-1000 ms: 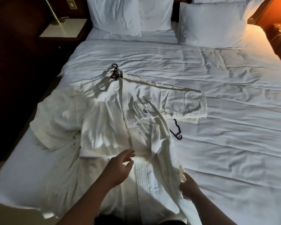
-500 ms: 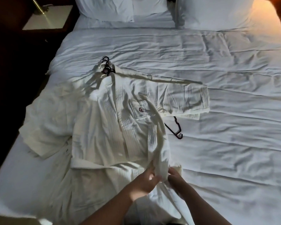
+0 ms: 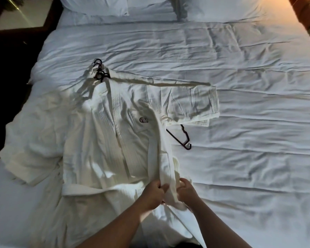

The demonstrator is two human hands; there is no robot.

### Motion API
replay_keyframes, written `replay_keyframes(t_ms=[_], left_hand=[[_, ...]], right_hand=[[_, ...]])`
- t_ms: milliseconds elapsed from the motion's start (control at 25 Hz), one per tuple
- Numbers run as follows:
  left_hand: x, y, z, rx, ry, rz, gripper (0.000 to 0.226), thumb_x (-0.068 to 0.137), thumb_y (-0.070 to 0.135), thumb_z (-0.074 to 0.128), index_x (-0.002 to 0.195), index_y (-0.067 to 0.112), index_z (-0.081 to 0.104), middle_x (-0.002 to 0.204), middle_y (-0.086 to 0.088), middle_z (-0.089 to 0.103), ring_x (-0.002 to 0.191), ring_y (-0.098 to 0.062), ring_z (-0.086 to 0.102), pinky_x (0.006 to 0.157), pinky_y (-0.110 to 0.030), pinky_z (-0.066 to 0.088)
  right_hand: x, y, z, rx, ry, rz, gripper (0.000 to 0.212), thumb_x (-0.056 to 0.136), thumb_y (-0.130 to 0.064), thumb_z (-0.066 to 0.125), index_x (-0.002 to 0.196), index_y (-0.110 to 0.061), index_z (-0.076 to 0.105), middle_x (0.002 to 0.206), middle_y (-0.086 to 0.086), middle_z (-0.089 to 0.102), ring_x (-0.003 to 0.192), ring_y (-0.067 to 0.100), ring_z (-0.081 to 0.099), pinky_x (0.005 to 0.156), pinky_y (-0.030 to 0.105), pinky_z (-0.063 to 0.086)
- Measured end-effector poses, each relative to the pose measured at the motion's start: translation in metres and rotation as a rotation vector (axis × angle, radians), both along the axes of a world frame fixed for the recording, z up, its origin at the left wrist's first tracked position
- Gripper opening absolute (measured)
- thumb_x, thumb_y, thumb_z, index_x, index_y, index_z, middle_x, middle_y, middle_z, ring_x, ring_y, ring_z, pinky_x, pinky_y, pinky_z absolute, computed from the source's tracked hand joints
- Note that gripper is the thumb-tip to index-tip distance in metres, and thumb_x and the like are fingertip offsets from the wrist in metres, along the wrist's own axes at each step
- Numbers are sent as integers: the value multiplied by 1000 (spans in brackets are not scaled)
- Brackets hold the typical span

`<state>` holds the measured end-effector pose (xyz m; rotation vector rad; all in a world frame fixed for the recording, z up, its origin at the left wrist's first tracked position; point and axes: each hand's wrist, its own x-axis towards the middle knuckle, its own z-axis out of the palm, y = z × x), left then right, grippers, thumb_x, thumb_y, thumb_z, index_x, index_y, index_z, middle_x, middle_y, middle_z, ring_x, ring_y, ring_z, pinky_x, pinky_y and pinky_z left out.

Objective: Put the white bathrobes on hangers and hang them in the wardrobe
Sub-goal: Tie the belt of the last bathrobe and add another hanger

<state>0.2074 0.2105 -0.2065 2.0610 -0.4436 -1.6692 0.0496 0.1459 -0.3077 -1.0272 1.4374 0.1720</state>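
Head view: robe (image 3: 100, 140) is spread on the bed (image 3: 240, 77), hangers (image 3: 99, 71) poking out at the collar. A strip (image 3: 161, 154) of it (belt or lapel, too dim to tell) is gripped by left hand (image 3: 153, 194) and right hand (image 3: 187, 193), close together, probably to be tied shut.

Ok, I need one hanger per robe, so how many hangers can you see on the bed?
2 at least: one hanger pokes out from under the folded sleeve, right of the bathrobe; hooks bunched at its collar show another, perhaps several stacked. Cloth hides the rest.
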Motion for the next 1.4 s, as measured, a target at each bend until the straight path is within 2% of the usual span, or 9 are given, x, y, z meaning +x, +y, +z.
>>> replay_keyframes(t_ms=[160, 320, 680, 840, 960, 1040, 1200, 1280, 1400], left_hand=[[-1, 2, 3, -35, 43, 40, 19, 103, 22, 58, 120, 15, 66, 108, -6, 72, 93, -21, 72, 77, -37, 63], [-2, 0, 3, -20, 27, 16, 25, 103, 27, 58, 123, 14, 66, 109, -4, 73, 94, -21, 72, 76, -35, 63], [-9, -3, 10, -50, -54, -14, 25, 103, 27, 58, 113, 5, 66, 98, -12, 69, 84, -28, 71, 70, -39, 64], [-18, -3, 11, -39, -131, -6, 26, 102, 29, 58, 83, 12, 62, 87, -11, 67, 78, -24, 70, 68, -42, 64], [-17, -1, 2, -59, -264, -154, 38, 100, 42, 53, 88, 8, 65, 90, -15, 71, 84, -30, 72, 74, -43, 62], [-15, 2, -3, -65, -260, -173, 39, 98, 45, 53, 90, 9, 66, 91, -13, 72, 84, -30, 72, 75, -43, 62], [-18, 5, 11, -81, -93, -210, 26, 90, 34, 52, 108, 21, 65, 103, -3, 74, 88, -23, 72, 78, -40, 62], [-18, 20, 17, -75, -55, -317, 49, 88, 32, 49, 136, 26, 56, 127, 0, 68, 111, -21, 67, 87, -32, 55], [-5, 53, 11, -31, -121, -419, 58, 82, 25, 42, 139, 24, 53, 128, -4, 64, 124, -26, 61, 86, -27, 49]], right_hand=[[6, -2, 12, 37, 53, 180, 33, 65, -31, 84, 90, -17, 68, 84, -1, 71, 80, 12, 67, 69, 24, 53], [2, 1, 24, -74, 150, 162, 12, 91, -18, 63, 102, -14, 64, 97, 7, 70, 93, 25, 65, 80, 32, 50], [1, -11, 85, -577, 185, -170, 10, 101, -23, 50, 92, -19, 52, 85, 16, 66, 85, 42, 61, 68, 37, 37], [15, -61, 121, -698, 191, -189, 17, 97, -27, 54, 82, -19, 58, 78, 14, 67, 82, 40, 64, 67, 34, 41], [23, -111, 146, -568, 146, -344, 20, 82, -35, 67, 80, -15, 67, 75, 10, 69, 67, 30, 66, 62, 41, 59], [19, -131, 176, -241, -208, -488, 24, 85, -37, 72, 91, -14, 67, 83, 20, 63, 56, 26, 59, 53, 33, 53], [-13, -93, 194, 330, -721, -419, 69, 73, -40, 82, 135, -18, 63, 106, 16, 70, 84, 32, 67, 72, 36, 55], [-25, -50, 156, 364, -462, -55, 66, 61, -33, 89, 123, -21, 69, 107, 6, 70, 88, 26, 65, 78, 31, 48], [-46, 6, 95, 102, 172, 548, 59, 60, -31, 83, 116, -17, 71, 111, 2, 69, 99, 18, 66, 79, 26, 49]])
